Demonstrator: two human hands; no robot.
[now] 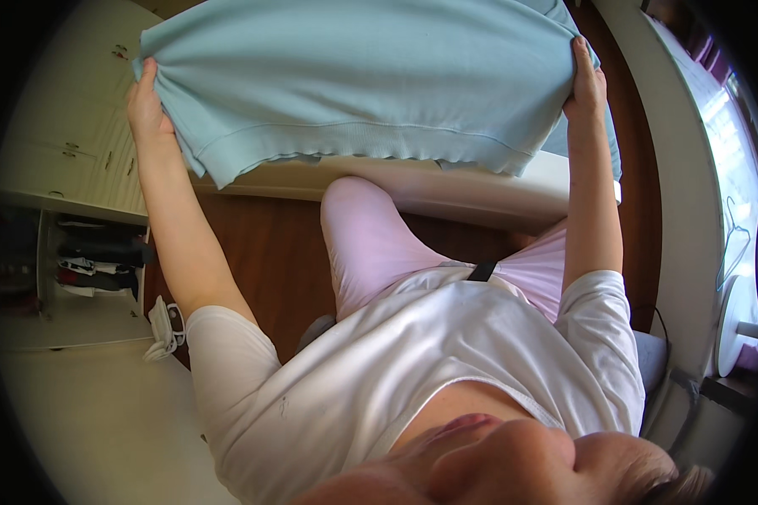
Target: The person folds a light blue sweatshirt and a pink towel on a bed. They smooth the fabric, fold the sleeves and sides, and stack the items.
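A light blue sweatshirt [366, 69] is stretched wide in front of me, its ribbed hem [366, 140] towards my body. My left hand [146, 104] grips its left side, thumb on top of the fabric. On the opposite side my right hand [587, 82] pinches the garment's right edge. Between the hands the cloth hangs fairly flat, with creases running from the left grip. The upper part of the sweatshirt runs out of view at the top. Part of the cloth on the right drapes down past my right forearm.
Under the sweatshirt is a pale bed or bench edge [467, 189], close to my knees. To the left stand cream cupboards [50, 145] and an open compartment with folded clothes [98, 265]. A windowsill at right bears a wire hanger [736, 243] and a white round-based object [729, 328].
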